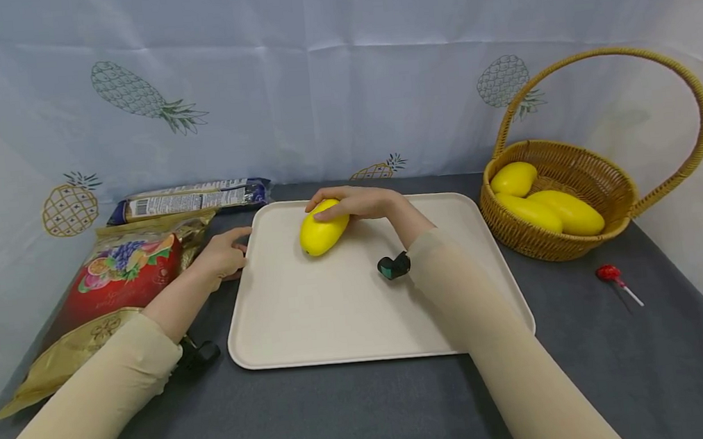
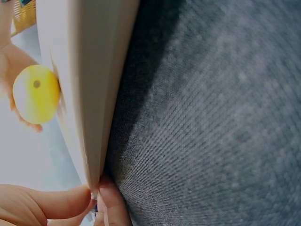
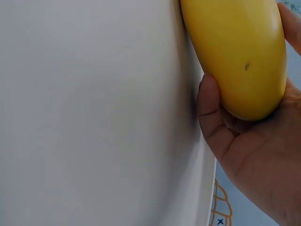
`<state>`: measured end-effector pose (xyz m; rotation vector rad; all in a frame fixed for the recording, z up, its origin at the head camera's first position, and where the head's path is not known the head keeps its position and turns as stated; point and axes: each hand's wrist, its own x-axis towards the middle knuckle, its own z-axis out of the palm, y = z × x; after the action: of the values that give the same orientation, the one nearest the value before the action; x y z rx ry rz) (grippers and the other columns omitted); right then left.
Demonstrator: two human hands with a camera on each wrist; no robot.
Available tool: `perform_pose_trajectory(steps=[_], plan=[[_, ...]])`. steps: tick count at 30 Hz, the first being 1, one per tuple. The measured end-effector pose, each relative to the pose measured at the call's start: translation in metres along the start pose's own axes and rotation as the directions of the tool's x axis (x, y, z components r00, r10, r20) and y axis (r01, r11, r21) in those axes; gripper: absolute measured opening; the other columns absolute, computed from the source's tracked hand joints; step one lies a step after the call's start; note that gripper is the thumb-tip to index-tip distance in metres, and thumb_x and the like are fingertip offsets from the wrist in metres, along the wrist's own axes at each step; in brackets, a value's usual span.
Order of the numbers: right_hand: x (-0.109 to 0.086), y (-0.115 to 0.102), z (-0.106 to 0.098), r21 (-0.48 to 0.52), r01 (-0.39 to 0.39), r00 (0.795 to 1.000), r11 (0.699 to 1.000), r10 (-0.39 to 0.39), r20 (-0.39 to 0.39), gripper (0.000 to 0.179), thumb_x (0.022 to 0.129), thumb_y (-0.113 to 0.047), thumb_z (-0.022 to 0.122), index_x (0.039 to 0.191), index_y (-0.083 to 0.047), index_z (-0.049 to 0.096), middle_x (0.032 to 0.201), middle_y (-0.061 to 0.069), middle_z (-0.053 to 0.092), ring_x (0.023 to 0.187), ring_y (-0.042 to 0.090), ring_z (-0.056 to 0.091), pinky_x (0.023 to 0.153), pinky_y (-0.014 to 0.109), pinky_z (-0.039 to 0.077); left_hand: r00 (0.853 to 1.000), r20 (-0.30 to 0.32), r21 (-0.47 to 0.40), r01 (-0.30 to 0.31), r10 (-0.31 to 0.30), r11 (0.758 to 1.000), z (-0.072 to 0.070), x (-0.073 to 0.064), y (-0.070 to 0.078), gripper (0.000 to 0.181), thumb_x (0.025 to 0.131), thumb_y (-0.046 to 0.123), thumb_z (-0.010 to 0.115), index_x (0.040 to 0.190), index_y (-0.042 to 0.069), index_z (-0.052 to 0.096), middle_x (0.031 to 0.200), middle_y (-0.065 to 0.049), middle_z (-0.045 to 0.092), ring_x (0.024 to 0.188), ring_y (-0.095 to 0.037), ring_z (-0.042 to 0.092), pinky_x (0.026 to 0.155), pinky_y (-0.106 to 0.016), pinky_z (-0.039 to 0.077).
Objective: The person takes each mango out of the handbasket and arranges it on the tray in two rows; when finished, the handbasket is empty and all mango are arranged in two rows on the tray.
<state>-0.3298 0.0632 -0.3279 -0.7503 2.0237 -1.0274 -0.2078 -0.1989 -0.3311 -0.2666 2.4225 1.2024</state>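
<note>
Right hand (image 1: pixel 356 204), fingers curled round a yellow mango (image 1: pixel 321 236) over the cream tray (image 1: pixel 334 305); left hand (image 1: pixel 221 255), fingers pinching the tray's left side; wicker basket (image 1: pixel 532 244), right of the tray.

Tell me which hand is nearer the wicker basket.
Right. The right hand holds a yellow fruit over the tray, left of the wicker basket; the left hand is farther off, pinching the tray's left edge.
</note>
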Motion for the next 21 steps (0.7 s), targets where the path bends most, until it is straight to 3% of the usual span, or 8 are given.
perform_pose_trajectory(steps=[9, 16, 21], plan=[[0.0028, -0.0035, 0.0031, 0.134, -0.047, 0.986, 0.99, 0.068, -0.153, 0.065, 0.089, -0.028, 0.07, 0.142, -0.014, 0.035, 0.136, 0.013, 0.045, 0.122, 0.025, 0.052, 0.108, 0.04, 0.044, 1.0, 0.0, 0.009, -0.022, 0.022, 1.0, 0.0009, -0.0034, 0.0011, 0.075, 0.092, -0.009, 0.042, 0.16, 0.009, 0.014, 0.138, -0.028, 0.039, 0.065, -0.011, 0.044, 0.062, -0.026, 0.039], [0.0024, 0.0003, -0.0004, 0.124, -0.054, 0.988, 0.991, 0.071, -0.139, 0.064, 0.092, -0.029, 0.067, 0.146, -0.015, 0.037, 0.133, 0.013, 0.045, 0.112, 0.023, 0.053, 0.094, 0.033, 0.049, 1.0, 0.002, 0.01, -0.022, 0.022, 1.0, 0.0, -0.0029, 0.0007, 0.075, 0.093, -0.008, 0.042, 0.16, 0.01, 0.013, 0.142, -0.03, 0.037, 0.067, -0.011, 0.045, 0.062, -0.027, 0.039], [0.0037, 0.001, -0.0002, 0.108, -0.059, 0.989, 0.992, 0.072, -0.127, 0.063, 0.093, -0.031, 0.066, 0.148, -0.016, 0.038, 0.133, 0.012, 0.045, 0.108, 0.023, 0.053, 0.093, 0.033, 0.051, 1.0, 0.007, 0.003, -0.026, 0.026, 1.0, 0.0001, -0.003, 0.0, 0.075, 0.093, -0.008, 0.041, 0.16, 0.009, 0.013, 0.142, -0.03, 0.037, 0.057, -0.008, 0.035, 0.061, -0.027, 0.037]])
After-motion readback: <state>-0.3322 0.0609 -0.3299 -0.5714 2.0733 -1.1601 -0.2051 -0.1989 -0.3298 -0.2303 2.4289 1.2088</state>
